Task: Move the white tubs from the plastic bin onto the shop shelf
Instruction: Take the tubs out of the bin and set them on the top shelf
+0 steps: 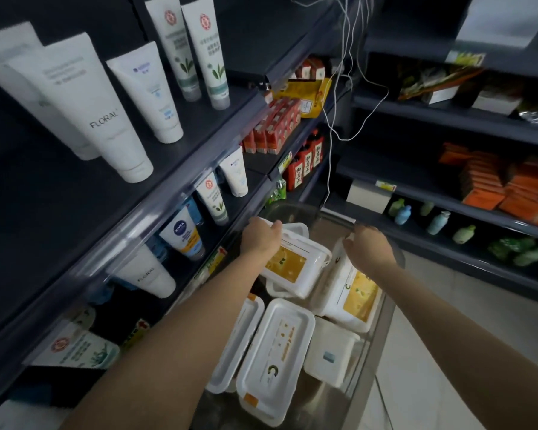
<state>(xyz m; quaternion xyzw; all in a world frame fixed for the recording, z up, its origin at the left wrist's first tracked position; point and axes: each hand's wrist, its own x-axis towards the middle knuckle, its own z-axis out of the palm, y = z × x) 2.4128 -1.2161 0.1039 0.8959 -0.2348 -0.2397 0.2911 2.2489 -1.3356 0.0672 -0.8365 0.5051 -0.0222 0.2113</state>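
The left grip [263, 235] curls its fingers over the far end of a white tub [295, 262] with an orange label, at eleven o'clock in the clear plastic bin [308, 208]. The right grip [370, 245] rests on the raised end of a second tub [353, 294], which is tilted at one o'clock. Blur hides whether its fingers close round it. Toward six o'clock lie more tubs [277, 349]. At nine o'clock the shop shelf [199, 128] carries tubes [106, 113].

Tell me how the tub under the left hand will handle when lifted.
The white tub looks rigid, with moulded walls and a lipped lid, so it should keep shape. The left hand grips one end only, so it may tilt; smooth plastic could slip.
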